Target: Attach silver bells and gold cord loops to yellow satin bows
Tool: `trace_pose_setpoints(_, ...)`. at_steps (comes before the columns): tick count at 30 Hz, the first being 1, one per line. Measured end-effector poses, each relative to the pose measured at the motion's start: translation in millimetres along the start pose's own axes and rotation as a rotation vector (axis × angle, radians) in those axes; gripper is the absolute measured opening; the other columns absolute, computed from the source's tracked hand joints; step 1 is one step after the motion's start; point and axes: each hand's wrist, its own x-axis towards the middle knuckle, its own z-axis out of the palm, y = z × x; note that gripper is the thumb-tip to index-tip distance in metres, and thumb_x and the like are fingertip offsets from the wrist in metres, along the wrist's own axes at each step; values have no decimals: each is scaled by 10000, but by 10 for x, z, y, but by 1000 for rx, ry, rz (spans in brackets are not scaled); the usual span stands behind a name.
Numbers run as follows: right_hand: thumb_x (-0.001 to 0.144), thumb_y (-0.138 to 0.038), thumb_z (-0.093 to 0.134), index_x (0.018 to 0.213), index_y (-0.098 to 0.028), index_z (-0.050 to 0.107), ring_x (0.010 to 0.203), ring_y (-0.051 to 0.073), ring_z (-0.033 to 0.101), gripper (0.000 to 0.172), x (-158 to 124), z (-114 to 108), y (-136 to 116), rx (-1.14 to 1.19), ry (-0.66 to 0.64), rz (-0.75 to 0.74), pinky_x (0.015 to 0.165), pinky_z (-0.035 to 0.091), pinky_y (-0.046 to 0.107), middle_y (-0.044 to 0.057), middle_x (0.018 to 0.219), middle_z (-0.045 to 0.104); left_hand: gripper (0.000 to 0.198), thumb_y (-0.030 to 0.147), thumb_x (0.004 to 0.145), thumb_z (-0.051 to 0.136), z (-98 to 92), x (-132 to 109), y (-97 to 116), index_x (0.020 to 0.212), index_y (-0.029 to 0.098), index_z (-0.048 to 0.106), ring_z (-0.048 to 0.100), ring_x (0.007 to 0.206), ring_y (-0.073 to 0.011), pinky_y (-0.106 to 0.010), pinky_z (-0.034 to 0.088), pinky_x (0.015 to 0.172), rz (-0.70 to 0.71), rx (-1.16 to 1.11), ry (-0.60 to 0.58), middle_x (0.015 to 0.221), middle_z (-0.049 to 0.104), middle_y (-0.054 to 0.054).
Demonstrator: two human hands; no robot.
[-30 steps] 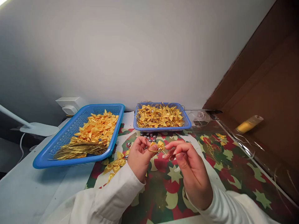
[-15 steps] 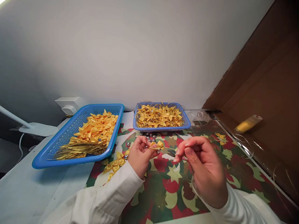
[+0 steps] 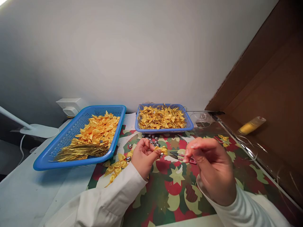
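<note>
My left hand (image 3: 144, 159) pinches a yellow ribbon bow (image 3: 162, 149) between thumb and fingers. A small silver bell (image 3: 161, 155) shows just under that bow. My right hand (image 3: 210, 167) is raised to the right of it, with thumb and fingertips pressed together; whatever they grip is too fine to make out. Small dark-bladed snips (image 3: 176, 155) with a pinkish handle lie on the table, partly behind my right fingers. Several silver bells (image 3: 152, 138) are scattered beyond my left hand. Loose yellow bows (image 3: 117, 167) lie beside my left wrist.
A blue basket (image 3: 71, 129) at the left holds yellow bows and a bundle of gold cords (image 3: 80, 153). Another blue basket (image 3: 163, 130) at the back holds bows with gold loops. A lamp base (image 3: 39, 130) stands far left; a cardboard wall (image 3: 267, 78) borders the right.
My right hand has drawn away to the right from the bow, uncovering more of the snips. The bow in my left hand has tilted slightly; that hand has hardly moved.
</note>
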Motion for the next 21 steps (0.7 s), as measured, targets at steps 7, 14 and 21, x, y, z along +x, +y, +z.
trace_pose_setpoints(7, 911, -212, 465, 915, -234, 581, 450, 71, 472, 119, -35, -5, 31, -206, -171, 55, 445, 383, 203, -46, 606, 530, 227, 205, 617, 697, 3, -19, 23, 712, 181, 492, 507, 498, -61, -148, 387, 430, 28, 138, 10, 599, 518, 69)
trace_pose_setpoints(14, 908, -188, 395, 993, -213, 540, 542, 119, 526, 169, -29, 73, 57, -604, -421, 196, 514, 390, 231, -19, 650, 591, 131, 240, 616, 707, 16, -50, 170, 690, 140, 664, 493, 452, -74, -195, 413, 442, -71, 117, -49, 570, 601, 11)
trace_pose_setpoints(21, 873, -193, 484, 864, -217, 545, 612, 120, 597, 67, 18, -10, 6, -575, -265, 191, 543, 435, 211, -18, 686, 638, 261, 129, 509, 758, 15, -71, 341, 767, 135, 719, 546, 496, -68, -172, 442, 497, -172, 111, -20, 609, 665, -2)
